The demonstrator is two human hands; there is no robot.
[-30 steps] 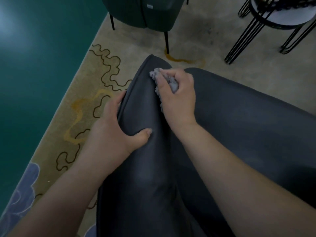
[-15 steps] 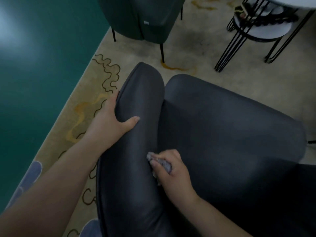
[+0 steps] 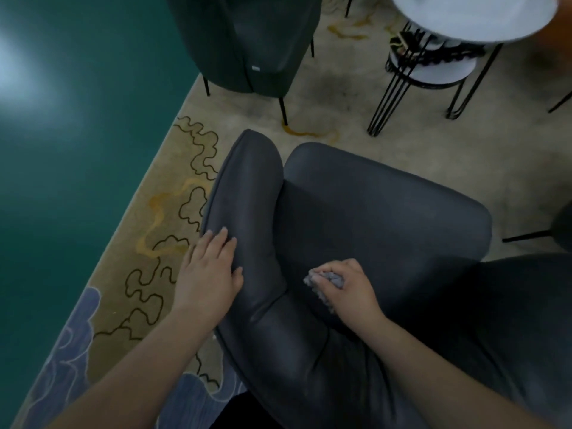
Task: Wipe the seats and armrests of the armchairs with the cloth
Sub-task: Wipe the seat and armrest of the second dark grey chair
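Right hand (image 3: 351, 287) pinches bunched cloth (image 3: 325, 281) on seat (image 3: 387, 212) by armrest (image 3: 247, 196); left hand (image 3: 209, 274) flat on armrest. Risk: crease w/ armrest gets skipped, cloth too wadded.

Left hand (image 3: 208, 275) flat on dark armrest (image 3: 247, 193), right hand (image 3: 348, 287) bunching grey cloth (image 3: 328, 279) on seat (image 3: 387, 218).

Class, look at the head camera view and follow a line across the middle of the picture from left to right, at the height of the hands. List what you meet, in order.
Green floor → patterned rug → left hand → armrest → cloth → right hand → seat
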